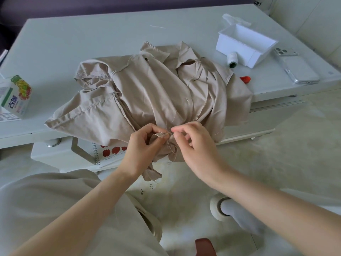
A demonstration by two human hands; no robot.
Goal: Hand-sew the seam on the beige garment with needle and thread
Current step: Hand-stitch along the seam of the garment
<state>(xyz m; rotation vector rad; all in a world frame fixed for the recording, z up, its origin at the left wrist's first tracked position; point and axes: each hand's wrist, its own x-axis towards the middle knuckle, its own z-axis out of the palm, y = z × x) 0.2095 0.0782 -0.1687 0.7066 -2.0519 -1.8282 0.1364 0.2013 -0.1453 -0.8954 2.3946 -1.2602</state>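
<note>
Hands, two, bare, meeting near the frame's centre.

- Left hand (142, 145): fingers curled, pinching a small fold at the raw edge of the beige garment (147, 93).
- Right hand (195, 143): thumb and forefinger pinched together at three o'clock of that fold, on a dark sliver we take to be the needle (172, 133). It is too small for us to be sure.
- Thread (170, 146): loose pale strands hang at six o'clock of the fold.
- Garment: heaped on the white table (73, 37), its near part drawn over the table edge to the hands.
- Thread spool (232, 60) and white box (245, 45): at two o'clock of the heap.
- Phone (297, 69): at three o'clock.
- Drink carton (16, 97): at nine o'clock.

Progress, as we judge it: stitching is under way at the pinched edge. We cannot make out any finished hand stitches, so the length of seam left is unclear. Knotting and trimming look not yet done.
</note>
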